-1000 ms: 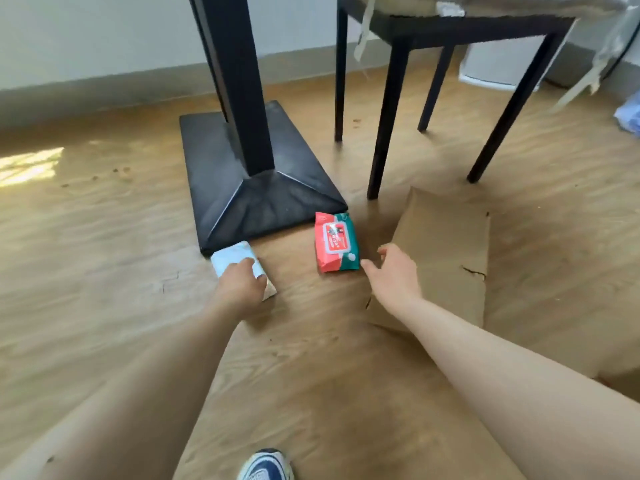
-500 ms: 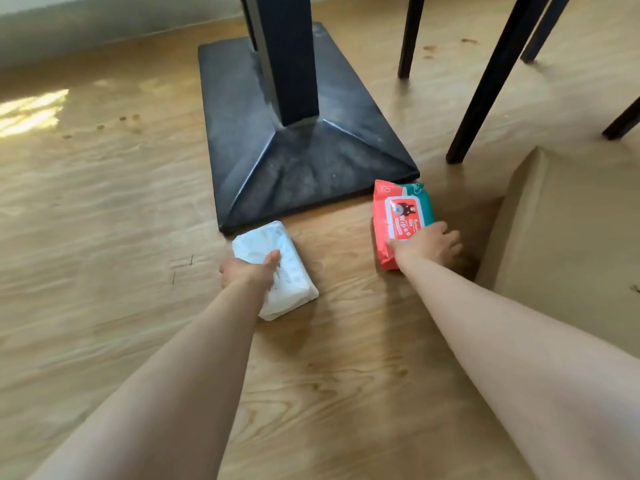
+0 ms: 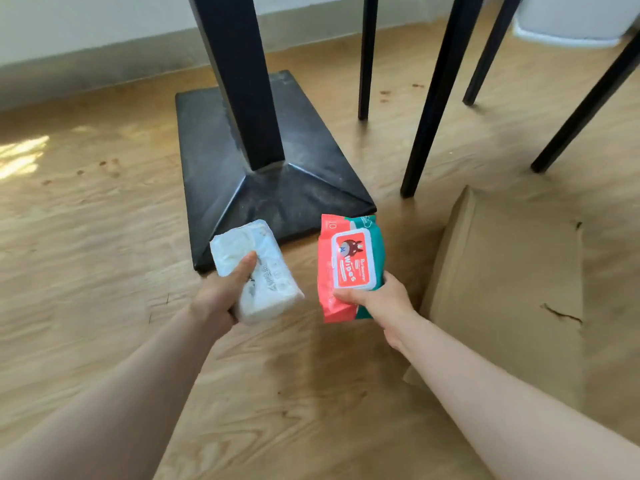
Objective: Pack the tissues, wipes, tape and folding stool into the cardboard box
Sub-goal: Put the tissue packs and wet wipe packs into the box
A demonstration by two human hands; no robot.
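Observation:
My left hand grips a white soft pack of tissues, held above the wooden floor with the thumb across its top. My right hand holds a red and green pack of wipes by its near end, label facing up. Both packs are lifted off the floor, side by side. A brown cardboard box lies at the right, its closed flat face up, just right of my right hand. Tape and folding stool are not in view.
A black table pedestal with a square base plate stands just beyond both packs. Black chair legs rise at the upper right. A white object sits at the far top right by the wall.
Both hands have closed on their packs and lifted them off the floor toward me. The wipes pack is now tilted up with its label showing.

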